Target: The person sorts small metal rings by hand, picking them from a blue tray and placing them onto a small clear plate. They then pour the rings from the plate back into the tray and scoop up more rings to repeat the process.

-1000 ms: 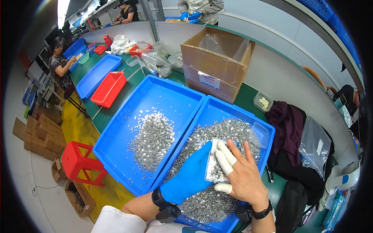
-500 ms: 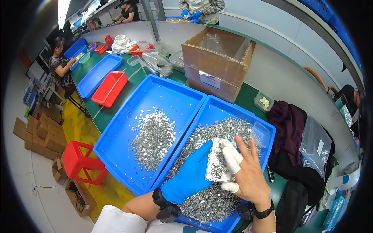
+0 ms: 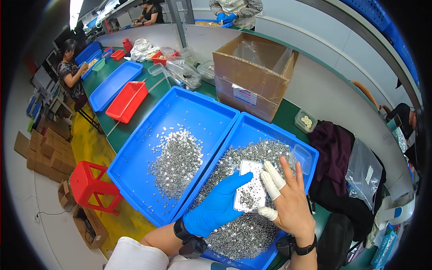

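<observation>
My left hand (image 3: 215, 204), in a blue glove, grips a small white tray (image 3: 247, 167) from its left side. Small ring-shaped metal pieces (image 3: 248, 199) lie scattered on it, thickest toward the near end. My right hand (image 3: 290, 204) is beside the tray's right edge, fingers apart; white finger cots cover the thumb and two fingers. Whether those fingertips touch the tray or pieces is hard to tell. Below both hands is a blue tray (image 3: 265, 127) heaped with the same metal pieces (image 3: 243, 236). A clear plastic box (image 3: 300, 159) sits in its right corner.
Left of it, a second blue tray (image 3: 180, 105) holds a smaller pile (image 3: 177, 159). Beyond stand a cardboard box (image 3: 252, 85), red bin (image 3: 127, 102) and blue lid-like tray (image 3: 115, 85). Dark cloth (image 3: 330, 144) lies at right; a red stool (image 3: 92, 184) stands left. Other people work farther off.
The white tray has tilted flatter toward me and shows more of its surface, with pieces more spread out. My right hand has shifted slightly right, uncovering part of the tray.
</observation>
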A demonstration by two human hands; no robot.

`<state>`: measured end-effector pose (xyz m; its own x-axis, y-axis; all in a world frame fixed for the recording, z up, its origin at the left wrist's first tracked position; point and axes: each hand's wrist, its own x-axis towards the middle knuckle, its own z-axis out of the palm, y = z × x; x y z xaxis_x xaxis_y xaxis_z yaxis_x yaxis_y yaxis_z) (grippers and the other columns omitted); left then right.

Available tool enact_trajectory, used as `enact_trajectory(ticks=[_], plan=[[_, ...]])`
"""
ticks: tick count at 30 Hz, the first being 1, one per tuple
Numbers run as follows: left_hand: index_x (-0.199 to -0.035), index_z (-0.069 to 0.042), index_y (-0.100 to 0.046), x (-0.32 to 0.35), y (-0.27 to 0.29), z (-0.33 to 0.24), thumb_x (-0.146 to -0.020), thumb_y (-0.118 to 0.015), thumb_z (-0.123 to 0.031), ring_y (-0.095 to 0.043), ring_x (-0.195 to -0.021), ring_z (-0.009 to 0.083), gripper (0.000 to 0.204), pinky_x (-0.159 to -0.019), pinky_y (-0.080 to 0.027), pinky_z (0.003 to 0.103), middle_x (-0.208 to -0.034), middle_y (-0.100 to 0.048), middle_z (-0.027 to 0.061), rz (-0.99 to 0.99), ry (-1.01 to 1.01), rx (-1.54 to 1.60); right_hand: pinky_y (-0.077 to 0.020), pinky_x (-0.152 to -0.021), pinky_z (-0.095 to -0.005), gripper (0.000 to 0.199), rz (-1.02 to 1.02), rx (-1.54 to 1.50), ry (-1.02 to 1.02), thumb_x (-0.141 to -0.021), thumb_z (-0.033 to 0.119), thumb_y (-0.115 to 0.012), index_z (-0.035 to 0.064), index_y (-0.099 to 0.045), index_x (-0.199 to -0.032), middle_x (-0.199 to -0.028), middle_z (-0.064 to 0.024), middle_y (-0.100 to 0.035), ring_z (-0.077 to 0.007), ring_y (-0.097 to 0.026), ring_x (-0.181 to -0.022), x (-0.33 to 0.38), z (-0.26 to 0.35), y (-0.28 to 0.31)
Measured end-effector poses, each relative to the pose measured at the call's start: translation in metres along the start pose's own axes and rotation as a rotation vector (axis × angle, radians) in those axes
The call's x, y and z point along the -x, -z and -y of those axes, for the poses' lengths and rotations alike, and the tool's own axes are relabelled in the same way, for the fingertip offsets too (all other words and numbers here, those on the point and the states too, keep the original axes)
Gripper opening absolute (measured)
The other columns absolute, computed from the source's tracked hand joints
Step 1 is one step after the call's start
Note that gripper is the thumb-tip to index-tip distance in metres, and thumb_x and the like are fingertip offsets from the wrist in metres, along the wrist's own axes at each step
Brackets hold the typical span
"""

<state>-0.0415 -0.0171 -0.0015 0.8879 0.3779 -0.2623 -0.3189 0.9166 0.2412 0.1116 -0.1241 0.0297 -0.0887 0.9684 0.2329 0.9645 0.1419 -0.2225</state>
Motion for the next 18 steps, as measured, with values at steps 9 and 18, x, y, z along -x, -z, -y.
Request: enact_trajectory(ticks=[9, 18], plan=[[-0.135, -0.006, -0.042, 0.004, -0.009, 0.001, -0.097, -0.050, -0.016, -0.057, -0.114, 0.0213, 0.039, -0.090, -0.054, 0.034, -0.126, -0.053, 0.0111, -0.075, -0.064, -0.241, -0.0135, -0.110, -0.0596, 0.073, 0.012, -0.014, 0.020, -0.090, 0.061, -0.038, 0.0050, -0.043, -0.136, -0.142, -0.0157, -0.041, -0.0407, -0.026, -0.137, -0.001, 0.002, -0.002], [-0.135, -0.006, -0.042, -0.009, 0.010, 0.002, -0.101, -0.039, -0.033, -0.055, -0.115, 0.0236, 0.044, -0.096, -0.049, 0.039, -0.130, -0.052, 0.0117, 0.055, 0.002, 0.118, -0.0135, -0.111, -0.0597, 0.071, 0.007, -0.040, 0.016, -0.090, 0.061, -0.037, 0.0052, -0.046, -0.134, -0.141, -0.0153, -0.042, -0.0405, -0.026, -0.137, 0.000, 0.003, -0.005]])
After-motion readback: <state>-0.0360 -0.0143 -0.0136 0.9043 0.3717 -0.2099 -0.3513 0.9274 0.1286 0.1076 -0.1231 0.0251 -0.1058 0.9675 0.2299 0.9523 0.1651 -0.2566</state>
